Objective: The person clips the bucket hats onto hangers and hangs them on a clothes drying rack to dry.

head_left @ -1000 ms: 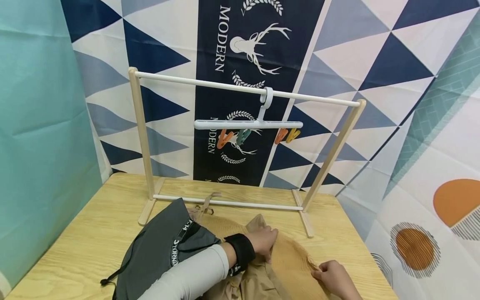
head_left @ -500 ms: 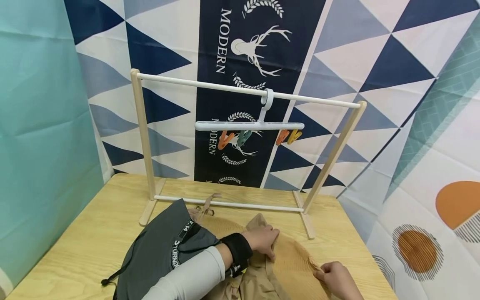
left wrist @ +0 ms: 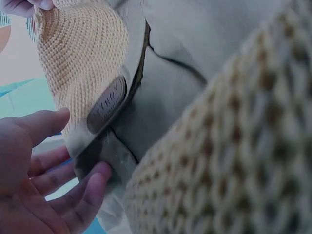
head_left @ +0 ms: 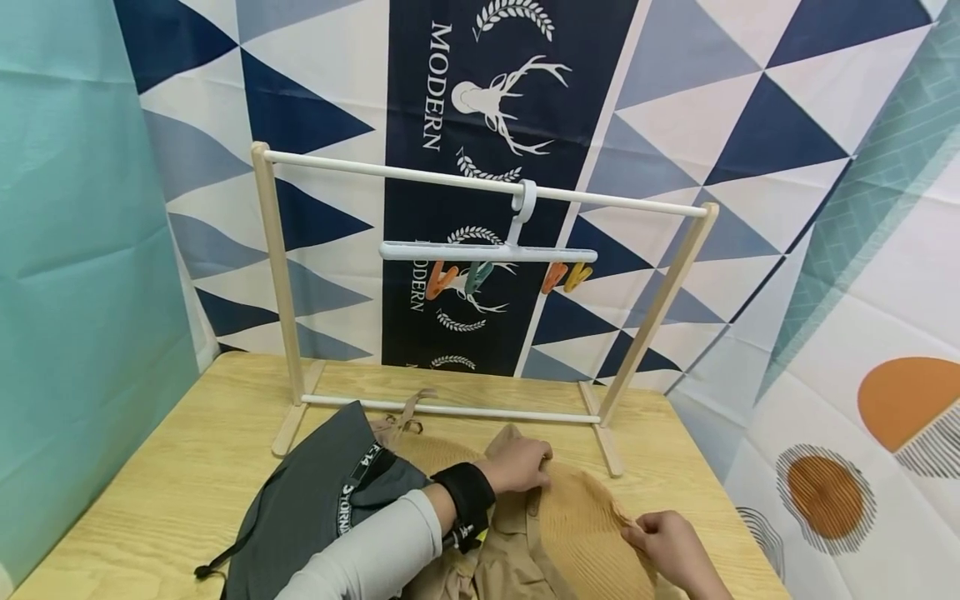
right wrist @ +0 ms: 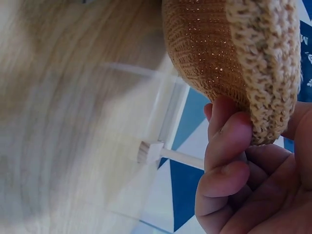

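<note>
A tan sun hat (head_left: 592,533) with a knitted straw brim and khaki cloth lies at the table's front. My right hand (head_left: 670,548) pinches the brim's right edge; in the right wrist view its curled fingers (right wrist: 226,146) grip the knitted rim (right wrist: 268,92). My left hand (head_left: 517,465), with a black wristband, reaches across to the hat's cloth. In the left wrist view its thumb and relaxed fingers stand apart at the cloth's edge, beside an oval label (left wrist: 107,103). Under the left forearm lies a dark grey cloth item (head_left: 303,500) with a lettered strap and a cord.
Behind the hats stands a wooden rack (head_left: 273,250) with a white top rail. A pale hanger (head_left: 487,252) hangs from it, with orange, green and yellow clips (head_left: 577,277) below. The wooden table (head_left: 142,483) meets a patterned cloth backdrop.
My left hand has shifted slightly on the khaki cloth, and its thumb now shows less in the head view. The right hand keeps its hold on the brim. The head view has shifted a little.
</note>
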### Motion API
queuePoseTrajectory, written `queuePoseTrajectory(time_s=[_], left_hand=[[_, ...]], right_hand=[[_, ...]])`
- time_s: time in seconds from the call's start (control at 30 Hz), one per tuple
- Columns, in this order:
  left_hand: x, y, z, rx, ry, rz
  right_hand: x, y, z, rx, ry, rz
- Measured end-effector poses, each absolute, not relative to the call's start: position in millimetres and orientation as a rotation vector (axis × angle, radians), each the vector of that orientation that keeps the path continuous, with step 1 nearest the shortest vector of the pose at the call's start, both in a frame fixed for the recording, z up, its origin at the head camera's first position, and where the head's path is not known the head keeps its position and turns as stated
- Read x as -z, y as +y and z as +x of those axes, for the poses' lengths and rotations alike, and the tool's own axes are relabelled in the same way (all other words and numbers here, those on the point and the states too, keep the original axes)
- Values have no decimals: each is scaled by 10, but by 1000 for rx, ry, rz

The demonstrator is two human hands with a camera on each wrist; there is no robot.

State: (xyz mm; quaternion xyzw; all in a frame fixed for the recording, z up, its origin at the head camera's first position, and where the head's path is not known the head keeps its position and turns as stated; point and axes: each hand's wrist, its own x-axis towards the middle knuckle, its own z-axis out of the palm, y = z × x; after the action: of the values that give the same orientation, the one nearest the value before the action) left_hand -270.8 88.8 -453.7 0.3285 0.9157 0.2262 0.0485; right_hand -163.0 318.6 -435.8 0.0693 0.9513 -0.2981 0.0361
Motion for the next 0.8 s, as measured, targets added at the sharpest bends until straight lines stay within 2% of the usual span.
queuePoseTrajectory(time_s=[0.3, 0.8], left_hand=[[4507, 824, -2743, -770, 2828, 1047], [4416, 868, -2798, -818, 2931, 970]], right_hand=[[4217, 3143, -1657, 931, 2968, 142], [3914, 3080, -1731, 856, 3059, 40]])
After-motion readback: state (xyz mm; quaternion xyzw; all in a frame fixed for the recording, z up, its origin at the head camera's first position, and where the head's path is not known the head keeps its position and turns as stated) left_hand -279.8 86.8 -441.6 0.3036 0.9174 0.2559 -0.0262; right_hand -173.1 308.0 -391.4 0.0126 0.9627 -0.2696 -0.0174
